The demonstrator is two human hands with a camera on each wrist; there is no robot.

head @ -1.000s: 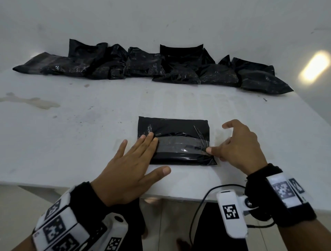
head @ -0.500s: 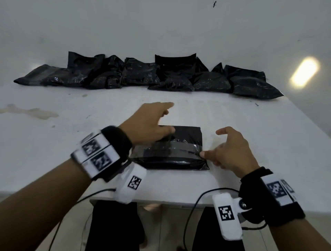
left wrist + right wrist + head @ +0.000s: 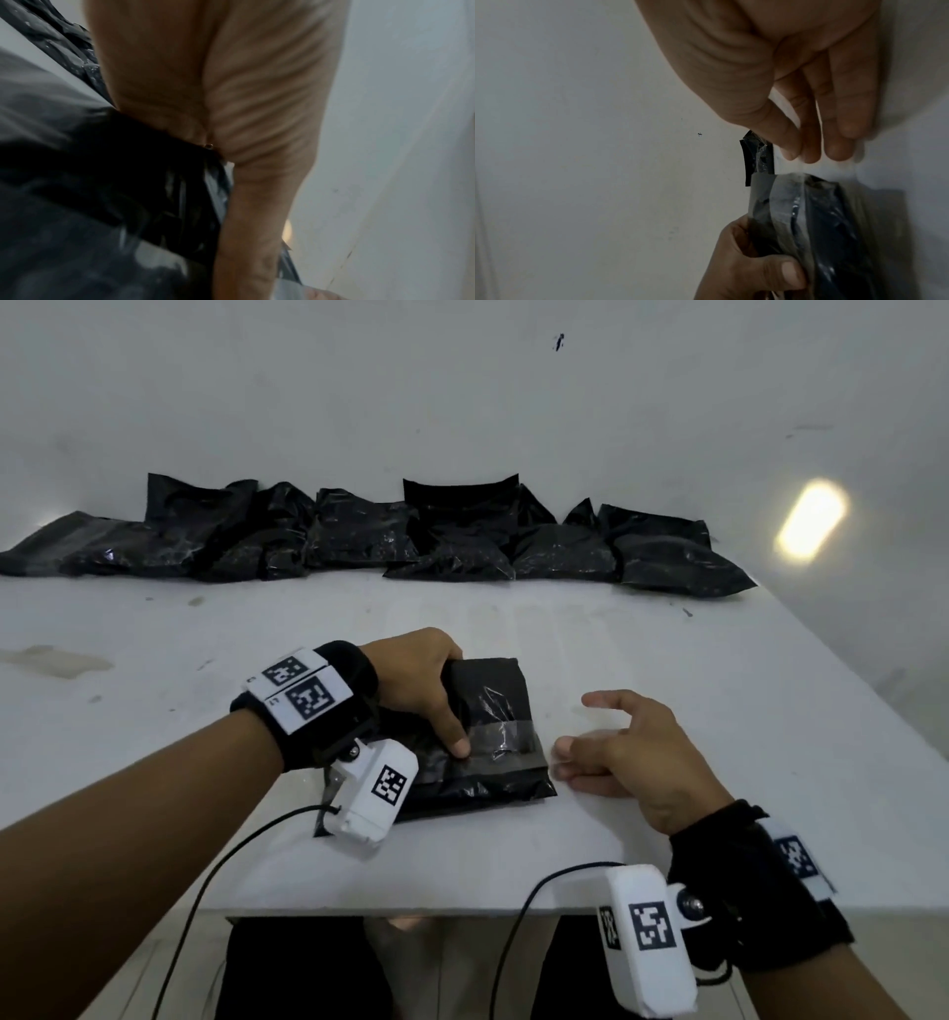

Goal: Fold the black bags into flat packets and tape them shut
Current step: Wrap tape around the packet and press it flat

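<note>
A folded black packet [image 3: 493,711] with a strip of clear tape [image 3: 506,738] across it lies near the front of the white table [image 3: 719,711]. My left hand [image 3: 426,690] grips its far left part, fingers curled over the far edge and thumb pressed on the taped face; the right wrist view shows that thumb [image 3: 790,274] on the packet [image 3: 834,233]. My right hand [image 3: 616,752] hovers just right of the packet with relaxed fingers, holding nothing. The left wrist view is blurred, showing palm [image 3: 231,101] against black plastic [image 3: 102,192].
A row of several black bags [image 3: 385,536] lies along the wall at the back of the table. A stain [image 3: 56,660] marks the table's left side. The table's front edge [image 3: 462,914] is close to my body, with cables hanging below.
My left hand moved from lying flat on the packet to reaching over it and gripping its far edge. My right hand let go of the tape end and drew slightly right.
</note>
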